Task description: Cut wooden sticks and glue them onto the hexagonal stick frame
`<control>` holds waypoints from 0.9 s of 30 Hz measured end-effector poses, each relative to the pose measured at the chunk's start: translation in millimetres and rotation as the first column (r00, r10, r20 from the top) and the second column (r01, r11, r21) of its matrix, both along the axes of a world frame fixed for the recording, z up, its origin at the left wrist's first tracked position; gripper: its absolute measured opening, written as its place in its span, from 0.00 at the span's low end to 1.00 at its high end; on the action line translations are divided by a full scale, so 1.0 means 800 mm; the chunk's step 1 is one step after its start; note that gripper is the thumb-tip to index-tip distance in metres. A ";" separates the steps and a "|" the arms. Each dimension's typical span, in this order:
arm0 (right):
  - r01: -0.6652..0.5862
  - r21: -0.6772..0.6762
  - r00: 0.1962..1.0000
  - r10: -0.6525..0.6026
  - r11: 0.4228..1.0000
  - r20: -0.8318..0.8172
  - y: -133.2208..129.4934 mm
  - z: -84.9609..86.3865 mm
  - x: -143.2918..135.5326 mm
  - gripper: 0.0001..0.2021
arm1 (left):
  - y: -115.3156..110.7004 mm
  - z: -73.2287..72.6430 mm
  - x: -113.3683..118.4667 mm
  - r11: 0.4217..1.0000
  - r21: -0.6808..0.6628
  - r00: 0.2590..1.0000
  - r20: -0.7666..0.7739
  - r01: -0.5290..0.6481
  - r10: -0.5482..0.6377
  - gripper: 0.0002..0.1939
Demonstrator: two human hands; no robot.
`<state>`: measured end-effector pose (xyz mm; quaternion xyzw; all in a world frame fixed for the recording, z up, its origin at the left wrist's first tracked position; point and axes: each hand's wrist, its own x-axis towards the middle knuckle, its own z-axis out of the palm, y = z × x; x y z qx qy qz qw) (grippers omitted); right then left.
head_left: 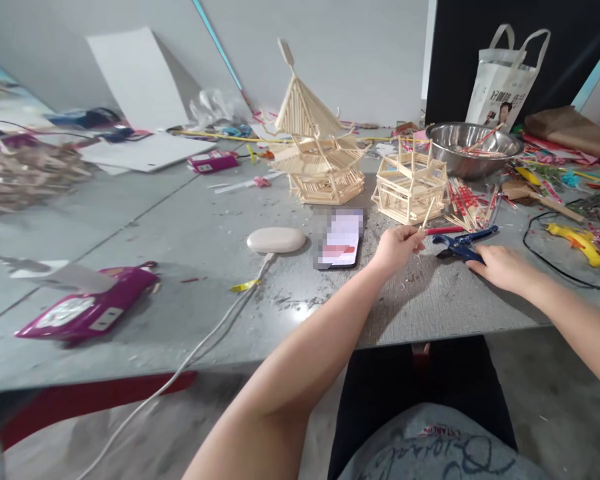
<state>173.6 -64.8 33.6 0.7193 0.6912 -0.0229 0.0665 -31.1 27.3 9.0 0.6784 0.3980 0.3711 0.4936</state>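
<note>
My left hand is closed in a pinch round a thin wooden stick, which points up and to the right. My right hand is closed on the handle of blue pliers, low over the tabletop. A red pen-like rod lies between the two hands. Just behind my left hand stands a small open frame of wooden sticks. To its left rises a larger stick pagoda with a pointed roof.
A phone and a pale oval case with a cable lie left of my hands. Red-tipped sticks, a metal bowl and a yellow glue gun are on the right. A purple power strip sits far left.
</note>
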 end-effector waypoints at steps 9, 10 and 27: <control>0.260 0.080 0.620 -0.103 0.962 -0.778 -0.021 0.060 0.031 0.17 | -0.001 -0.001 0.001 0.994 -0.097 0.976 0.218 0.041 -0.019 0.12; 0.232 0.062 0.518 -0.069 0.971 -0.853 -0.022 0.064 0.031 0.17 | -0.004 0.001 0.001 0.992 -0.099 0.963 0.263 0.079 -0.050 0.12; 0.455 0.054 0.154 -0.019 0.889 -0.988 0.034 -0.010 -0.009 0.12 | -0.011 -0.001 0.005 0.903 -0.257 0.908 0.334 0.345 -0.252 0.19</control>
